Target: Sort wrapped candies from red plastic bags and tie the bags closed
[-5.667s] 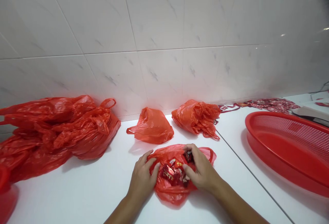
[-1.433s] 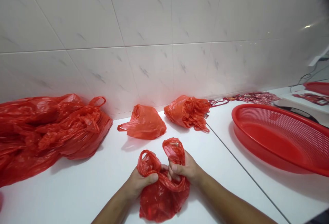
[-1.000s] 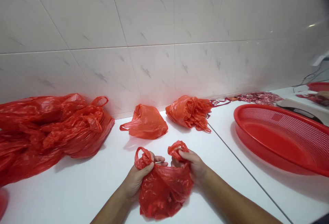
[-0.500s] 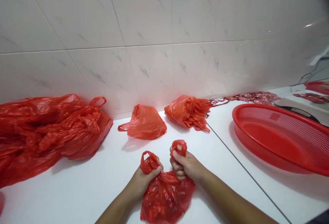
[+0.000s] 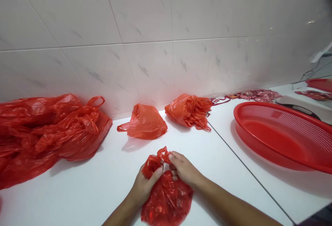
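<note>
A thin red plastic bag [image 5: 168,201] sits at the near edge of the white table, with dark, shiny packets showing faintly through its side. My left hand [image 5: 146,184] is closed round the gathered left handle and neck of this bag. With thumb and fingers pinched, my right hand [image 5: 181,169] grips the other handle, whose loop leans over toward the left one. The two hands almost touch above the bag's mouth. The mouth is bunched, so the packets inside cannot be seen directly.
Two more red bags, one flatter [image 5: 146,122] and one crumpled [image 5: 188,110], lie near the tiled wall. A large heap of red bags [image 5: 59,129] fills the left. At right stands a red plastic basket [image 5: 280,143]; small red packets [image 5: 261,95] lie behind it.
Earlier the bag lay open with packets showing and both hands at its rim. Its handles were then gathered up, and now my right hand has brought its handle left against the other.
</note>
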`<state>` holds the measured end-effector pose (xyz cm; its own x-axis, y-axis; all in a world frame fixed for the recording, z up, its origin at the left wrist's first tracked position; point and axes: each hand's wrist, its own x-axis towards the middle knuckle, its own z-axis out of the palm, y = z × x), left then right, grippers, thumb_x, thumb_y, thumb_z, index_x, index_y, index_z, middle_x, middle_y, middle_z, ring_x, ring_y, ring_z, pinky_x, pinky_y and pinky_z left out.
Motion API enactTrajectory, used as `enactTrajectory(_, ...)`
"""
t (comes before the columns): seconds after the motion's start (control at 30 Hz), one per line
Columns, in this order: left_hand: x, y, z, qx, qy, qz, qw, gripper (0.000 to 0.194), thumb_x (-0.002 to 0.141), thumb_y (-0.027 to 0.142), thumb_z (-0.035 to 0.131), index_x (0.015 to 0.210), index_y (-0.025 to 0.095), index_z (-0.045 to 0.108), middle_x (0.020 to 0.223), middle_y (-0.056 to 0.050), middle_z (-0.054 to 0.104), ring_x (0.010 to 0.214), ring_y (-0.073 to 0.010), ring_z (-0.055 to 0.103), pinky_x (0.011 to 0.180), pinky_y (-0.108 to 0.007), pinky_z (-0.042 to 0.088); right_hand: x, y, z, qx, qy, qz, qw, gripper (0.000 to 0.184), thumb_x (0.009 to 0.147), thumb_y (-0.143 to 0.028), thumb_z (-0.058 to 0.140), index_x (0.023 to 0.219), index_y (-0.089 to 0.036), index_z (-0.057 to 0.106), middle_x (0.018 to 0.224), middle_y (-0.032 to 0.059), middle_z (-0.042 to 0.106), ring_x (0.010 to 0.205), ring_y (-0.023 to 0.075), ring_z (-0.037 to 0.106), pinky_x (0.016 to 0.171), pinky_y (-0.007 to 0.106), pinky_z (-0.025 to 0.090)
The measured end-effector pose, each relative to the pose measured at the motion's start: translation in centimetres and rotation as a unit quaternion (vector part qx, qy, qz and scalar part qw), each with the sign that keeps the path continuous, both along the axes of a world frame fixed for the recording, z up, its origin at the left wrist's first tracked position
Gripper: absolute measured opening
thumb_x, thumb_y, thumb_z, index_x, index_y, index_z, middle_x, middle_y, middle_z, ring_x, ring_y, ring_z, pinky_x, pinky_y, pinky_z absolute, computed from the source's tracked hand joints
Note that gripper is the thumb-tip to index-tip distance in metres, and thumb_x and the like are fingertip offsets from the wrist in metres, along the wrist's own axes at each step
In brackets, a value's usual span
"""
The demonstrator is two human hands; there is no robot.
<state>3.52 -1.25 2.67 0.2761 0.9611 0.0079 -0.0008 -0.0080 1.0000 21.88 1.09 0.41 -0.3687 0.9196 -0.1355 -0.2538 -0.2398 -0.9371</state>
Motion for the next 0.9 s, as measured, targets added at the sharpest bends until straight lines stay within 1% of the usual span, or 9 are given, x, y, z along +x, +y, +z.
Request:
enactTrajectory(0.1,0.1,0.1,0.2,0.034,0.052,0.014,0.998,0.034,0.1,0.053,0.064,0.091,0.02,0.066,0.083,-0.002,0.067,0.076,-0.0177,0.061,0.075,-0.029,0.053,0.1,-0.1,-0.1,0.087,-0.128,-0.055,0.986,0.035,0.101,-0.056,0.054,0.088,-0.024,0.052,0.07,-0.0044,0.052,0.061,0.0145,0.045,0.061,0.027,0.039)
enactTrajectory(0.23,0.4,0.0,0.5,0.109,0.142,-0.067,0.982,0.032,0.106,0.047,0.053,0.093,0.02,0.065,0.086,-0.002,0.07,0.076,-0.0177,0.059,0.075,-0.029,0.049,-0.2,-0.3,-0.3,0.156,-0.234,-0.108,0.954,0.03,0.105,-0.048,0.047,0.086,-0.025,0.046,0.079,-0.0023,0.057,0.074,0.0181,0.052,0.072,0.031,0.042)
enactTrajectory(0.33,0.5,0.0,0.3,0.126,0.189,-0.084,0.97,0.025,0.105,0.036,0.05,0.088,0.021,0.062,0.08,-0.001,0.068,0.071,-0.0168,0.056,0.071,-0.029,0.046,-0.1,-0.8,0.2,0.16,-0.234,-0.077,0.956,0.023,0.106,-0.041,0.045,0.09,-0.024,0.048,0.084,-0.0012,0.062,0.079,0.0192,0.056,0.076,0.032,0.043)
enactTrajectory(0.43,0.5,0.1,-0.1,0.113,0.214,-0.036,0.97,0.019,0.098,0.027,0.052,0.08,0.022,0.055,0.072,0.002,0.063,0.066,-0.016,0.053,0.066,-0.028,0.042,0.4,-1.6,1.4,0.171,-0.187,0.002,0.967,0.012,0.101,-0.026,0.044,0.099,-0.024,0.055,0.09,-0.0015,0.067,0.084,0.019,0.06,0.078,0.031,0.043)
enactTrajectory(0.5,0.5,0.2,-0.2,0.099,0.229,-0.006,0.968,0.015,0.089,0.02,0.055,0.074,0.022,0.051,0.069,0.003,0.061,0.065,-0.0159,0.053,0.063,-0.027,0.04,0.6,-2.0,2.4,0.181,-0.178,0.046,0.966,0.02,0.095,-0.02,0.048,0.111,-0.026,0.06,0.097,-0.0014,0.07,0.089,0.0196,0.062,0.08,0.031,0.043)
enactTrajectory(0.57,0.5,0.2,-0.1,0.077,0.241,-0.001,0.968,0.012,0.081,0.015,0.055,0.072,0.023,0.051,0.068,0.003,0.062,0.064,-0.0164,0.054,0.062,-0.027,0.039,0.5,-2.4,3.0,0.18,-0.208,0.067,0.959,0.027,0.091,-0.026,0.063,0.118,-0.026,0.061,0.099,-0.001,0.072,0.088,0.0209,0.064,0.077,0.031,0.043)
enactTrajectory(0.67,0.6,0.1,0.0,0.072,0.258,-0.013,0.963,0.011,0.077,0.012,0.054,0.074,0.023,0.053,0.069,0.002,0.066,0.064,-0.0176,0.058,0.06,-0.027,0.039,-0.2,-2.5,3.1,0.162,-0.259,0.053,0.951,0.039,0.081,-0.039,0.082,0.111,-0.025,0.062,0.094,0.0003,0.074,0.08,0.0218,0.064,0.069,0.031,0.042)
enactTrajectory(0.8,0.6,-0.2,-0.2,0.134,0.278,-0.02,0.951,0.015,0.075,0.01,0.055,0.074,0.024,0.051,0.07,0.003,0.067,0.06,-0.0167,0.056,0.06,-0.028,0.038,-0.7,-2.4,2.5,0.168,-0.268,0.018,0.948,0.024,0.093,-0.045,0.072,0.1,-0.024,0.064,0.091,0.0022,0.074,0.08,0.0216,0.064,0.072,0.032,0.042)
enactTrajectory(0.9,0.6,-0.3,-0.4,0.157,0.304,-0.027,0.939,0.016,0.077,0.012,0.058,0.072,0.024,0.049,0.067,0.003,0.065,0.058,-0.0163,0.054,0.056,-0.027,0.035,-0.7,-2.5,2.3,0.165,-0.268,0.033,0.949,0.036,0.083,-0.049,0.084,0.099,-0.024,0.064,0.09,0.0016,0.074,0.079,0.0216,0.063,0.071,0.031,0.042)
